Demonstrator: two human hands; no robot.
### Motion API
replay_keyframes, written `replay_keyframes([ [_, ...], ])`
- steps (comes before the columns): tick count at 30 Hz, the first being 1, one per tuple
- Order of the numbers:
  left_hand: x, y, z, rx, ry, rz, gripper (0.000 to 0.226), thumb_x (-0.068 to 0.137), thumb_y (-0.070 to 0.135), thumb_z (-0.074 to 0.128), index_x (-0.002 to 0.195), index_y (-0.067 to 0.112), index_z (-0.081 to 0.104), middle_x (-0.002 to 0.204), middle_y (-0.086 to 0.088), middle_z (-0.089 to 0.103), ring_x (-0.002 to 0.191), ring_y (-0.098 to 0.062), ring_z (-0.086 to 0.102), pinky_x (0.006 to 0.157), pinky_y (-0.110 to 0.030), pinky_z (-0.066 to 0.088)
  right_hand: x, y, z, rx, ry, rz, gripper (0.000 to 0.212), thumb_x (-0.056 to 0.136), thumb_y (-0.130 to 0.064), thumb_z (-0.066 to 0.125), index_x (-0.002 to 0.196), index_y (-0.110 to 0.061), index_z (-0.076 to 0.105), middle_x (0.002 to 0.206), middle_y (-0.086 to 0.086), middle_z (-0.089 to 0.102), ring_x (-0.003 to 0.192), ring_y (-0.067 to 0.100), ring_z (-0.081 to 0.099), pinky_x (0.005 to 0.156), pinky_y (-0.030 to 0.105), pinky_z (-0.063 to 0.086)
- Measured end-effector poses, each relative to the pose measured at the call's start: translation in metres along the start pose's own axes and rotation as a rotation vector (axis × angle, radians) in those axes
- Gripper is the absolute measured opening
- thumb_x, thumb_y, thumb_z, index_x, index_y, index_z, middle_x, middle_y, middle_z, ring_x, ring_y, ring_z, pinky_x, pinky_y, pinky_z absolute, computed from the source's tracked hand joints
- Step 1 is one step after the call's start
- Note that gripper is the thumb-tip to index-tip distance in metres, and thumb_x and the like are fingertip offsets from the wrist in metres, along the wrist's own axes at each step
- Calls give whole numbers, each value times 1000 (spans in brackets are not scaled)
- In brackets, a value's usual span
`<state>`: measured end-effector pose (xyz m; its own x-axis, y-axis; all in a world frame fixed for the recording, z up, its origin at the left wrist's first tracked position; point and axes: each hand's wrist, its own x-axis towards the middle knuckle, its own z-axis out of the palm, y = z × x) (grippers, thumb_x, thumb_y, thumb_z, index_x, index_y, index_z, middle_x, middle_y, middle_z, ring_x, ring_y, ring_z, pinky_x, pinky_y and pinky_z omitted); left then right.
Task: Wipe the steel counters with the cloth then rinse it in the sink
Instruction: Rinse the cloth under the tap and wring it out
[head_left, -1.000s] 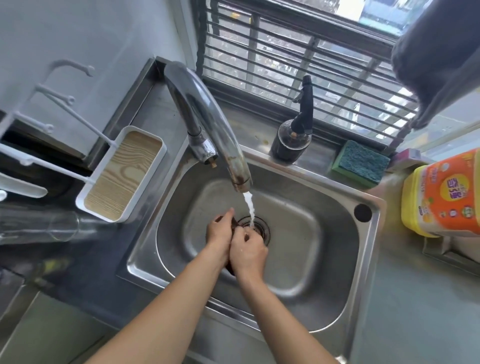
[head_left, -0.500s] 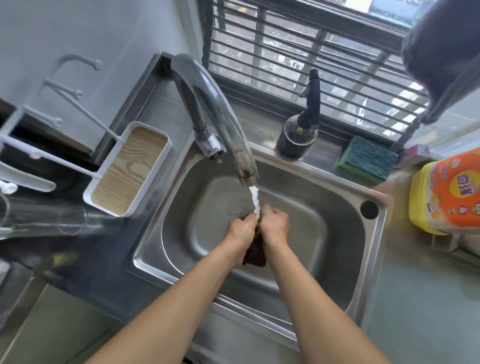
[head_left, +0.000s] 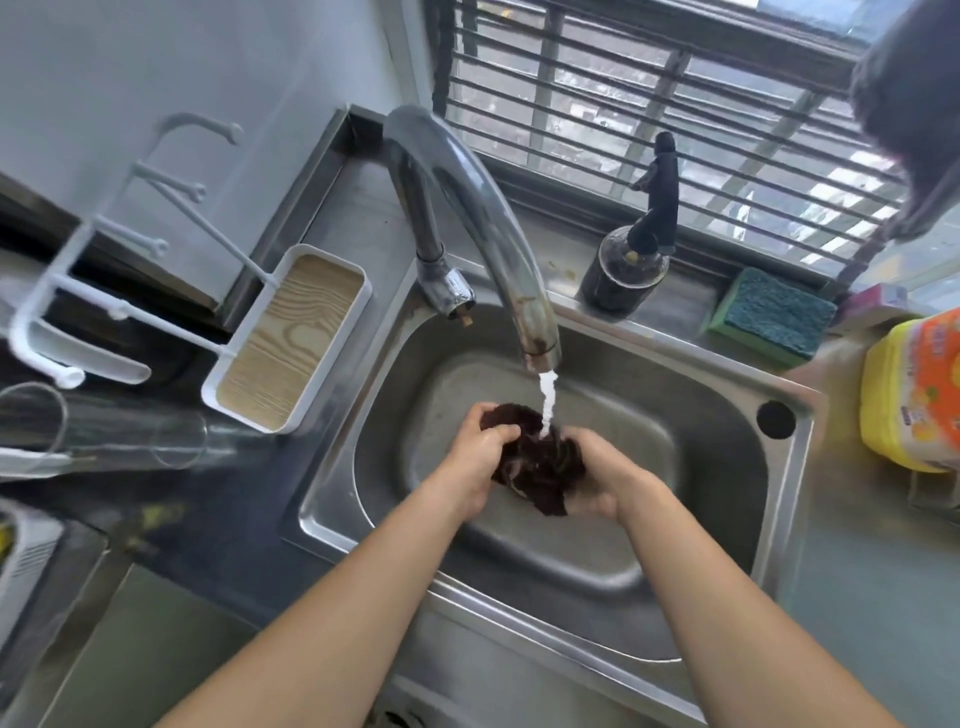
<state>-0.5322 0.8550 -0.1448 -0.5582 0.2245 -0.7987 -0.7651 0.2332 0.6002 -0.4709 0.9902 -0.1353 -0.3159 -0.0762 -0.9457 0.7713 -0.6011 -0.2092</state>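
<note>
Cloth (head_left: 537, 462), dark, bunched under tap stream (head_left: 546, 402) at sink (head_left: 675, 519) centre; left hand (head_left: 475, 457) at 9 o'clock, right hand (head_left: 597, 475) at 3, each grip curled round it; rinsing step; wringing likely next

Under the bunched cloth (head_left: 537, 467), sink (head_left: 727, 467) drain hidden. Most fingers of the left hand (head_left: 470, 462) and right hand (head_left: 602, 480) buried in the folds. At the right edge, yellow detergent bottle (head_left: 914, 395) cut off, label print too blurred to read. At the left edge, clear glass (head_left: 104, 434) and white rack (head_left: 62, 312) cropped. Top right, dark blurred shape (head_left: 914, 93), cannot tell what.
</note>
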Motion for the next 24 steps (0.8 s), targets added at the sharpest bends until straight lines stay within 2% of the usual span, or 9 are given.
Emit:
replay_keyframes([
  [4,-4,1,-2,-139,-73,-27,23,91,2,59,111,14,62,93,-8,69,79,-18,65,60,-23,52,1,5,-14,54,-189,72,55,96,-58,52,117,-12,75,120,15,71,118,30,64,115,47,39],
  [6,-3,-8,-10,-21,-33,25,21,91,4,64,110,13,63,95,-7,70,79,-14,66,60,-19,53,6,7,-17,8,-174,69,58,96,-55,59,132,-9,67,127,16,70,126,33,62,115,54,40],
  [8,2,-20,-21,171,23,92,20,90,5,67,109,13,64,98,-7,71,79,-11,64,63,-15,51,15,10,-18,-58,51,-25,45,91,-24,70,132,-4,65,106,16,75,100,32,71,93,52,58],
  [10,5,-30,-24,226,48,113,17,94,8,65,110,14,66,108,-14,72,84,-14,65,71,-20,53,23,16,-14,-25,366,-191,34,84,-5,70,118,-7,68,88,13,72,80,31,70,66,43,61],
  [12,5,-29,-17,114,53,34,16,101,20,57,114,14,63,117,-18,70,87,-20,66,68,-29,55,23,28,2,-132,585,-434,17,85,-6,66,100,-13,70,86,7,70,87,33,69,72,35,55],
  [16,0,-12,3,-125,110,-243,50,100,56,42,112,13,66,105,-12,73,80,-25,70,54,-26,53,12,71,50,-571,625,-907,3,87,-16,64,90,-14,65,83,4,66,80,17,53,75,26,36],
  [18,-10,-12,12,-17,92,-215,43,99,49,49,94,12,71,82,-7,72,65,-20,67,48,-23,49,17,62,51,-465,688,-833,18,92,-29,65,81,-14,62,79,4,67,78,21,57,74,31,41],
  [20,-25,-13,28,44,3,-196,39,98,42,53,72,15,63,57,-1,58,42,-15,50,39,-16,33,21,34,37,-205,769,-570,31,90,-37,65,74,-12,61,76,6,70,81,30,65,76,38,50],
  [24,-14,5,28,4,121,-223,34,92,35,63,67,13,62,60,-2,60,53,-21,56,47,-23,42,-5,35,60,-278,785,-597,30,89,-36,60,72,-12,57,78,11,70,81,35,63,73,39,47],
])
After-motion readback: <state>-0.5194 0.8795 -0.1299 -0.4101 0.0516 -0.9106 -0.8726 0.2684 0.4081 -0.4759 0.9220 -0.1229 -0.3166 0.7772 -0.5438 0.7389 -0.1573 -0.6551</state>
